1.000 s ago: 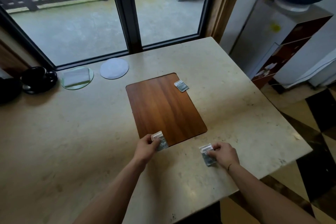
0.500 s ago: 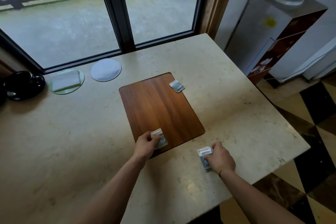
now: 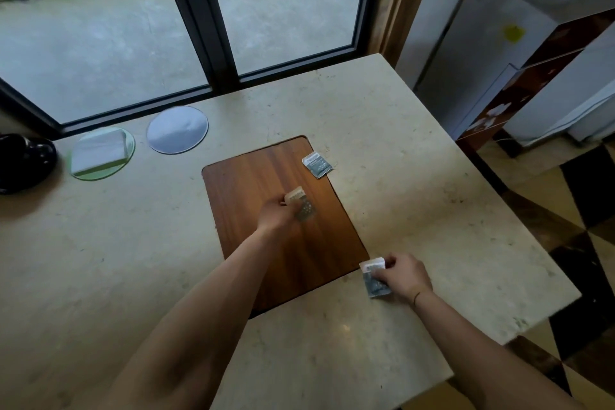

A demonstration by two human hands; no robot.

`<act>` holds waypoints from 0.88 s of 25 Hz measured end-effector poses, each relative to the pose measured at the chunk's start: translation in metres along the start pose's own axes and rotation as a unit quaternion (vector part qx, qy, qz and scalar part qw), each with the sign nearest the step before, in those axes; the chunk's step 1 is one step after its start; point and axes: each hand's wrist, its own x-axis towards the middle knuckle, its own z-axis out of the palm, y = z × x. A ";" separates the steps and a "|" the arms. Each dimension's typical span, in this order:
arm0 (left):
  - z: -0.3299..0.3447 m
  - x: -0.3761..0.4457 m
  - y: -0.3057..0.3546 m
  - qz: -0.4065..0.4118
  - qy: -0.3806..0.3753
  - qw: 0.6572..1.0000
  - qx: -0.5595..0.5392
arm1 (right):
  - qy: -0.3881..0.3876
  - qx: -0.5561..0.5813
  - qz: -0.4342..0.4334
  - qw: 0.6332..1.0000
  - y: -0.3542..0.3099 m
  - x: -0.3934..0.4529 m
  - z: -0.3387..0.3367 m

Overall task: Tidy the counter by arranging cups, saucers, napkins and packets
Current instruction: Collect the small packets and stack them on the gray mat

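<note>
The left hand [image 3: 276, 211] was out over the middle of the wooden board [image 3: 253, 183], pinching a small packet [image 3: 301, 205] by its top edge so the rest hung loose below the fingers, apparently clear of the wood. The right hand [image 3: 401, 276] sat at the board's near right corner with its fingers curled on a second packet [image 3: 374, 280], which lay on the table [image 3: 416, 176] just off the board. A third packet [image 3: 317, 164] rested at the far right corner, half over the edge. With so light a grip, the hanging packet looked likely to twist or slip and land crooked. Two hands working at once seemed risky too: either might nudge the board askew. Reaching on toward the far packet, the left forearm could have swept it off toward the table edge. The folded napkin on its glass saucer [image 3: 101, 153], the pale round saucer [image 3: 177, 130] and the dark cup [image 3: 23, 160] stood well apart by the window.
</note>
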 end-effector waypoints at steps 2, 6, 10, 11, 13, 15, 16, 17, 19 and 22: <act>0.010 0.017 0.012 -0.013 0.016 1.000 -0.004 | 0.010 0.025 -0.008 1.000 -0.004 0.022 -0.018; 0.031 0.059 0.032 -0.002 0.076 0.996 0.048 | -0.002 0.068 -0.026 0.997 -0.011 0.061 -0.045; 0.050 0.091 0.046 -0.011 0.115 0.992 0.057 | -0.032 0.042 -0.043 0.998 -0.013 0.082 -0.052; 0.053 0.097 0.049 -0.018 0.121 0.991 0.055 | -0.037 0.037 -0.045 0.998 -0.013 0.085 -0.052; 0.059 0.107 0.051 -0.028 0.133 0.988 0.067 | -0.052 0.028 -0.048 0.997 -0.012 0.090 -0.052; 0.062 0.113 0.055 -0.033 0.145 0.985 0.092 | -0.063 0.021 -0.049 0.997 -0.013 0.094 -0.052; 0.064 0.115 0.057 -0.033 0.151 0.983 0.101 | -0.066 0.015 -0.049 0.997 -0.014 0.095 -0.052; 0.065 0.116 0.058 -0.032 0.157 0.981 0.110 | -0.068 0.007 -0.048 0.996 -0.014 0.096 -0.051; 0.066 0.118 0.061 -0.039 0.162 0.978 0.128 | -0.073 -0.003 -0.045 0.996 -0.015 0.098 -0.051; 0.069 0.121 0.059 -0.057 0.156 0.975 0.144 | -0.079 -0.005 -0.042 0.996 -0.017 0.099 -0.051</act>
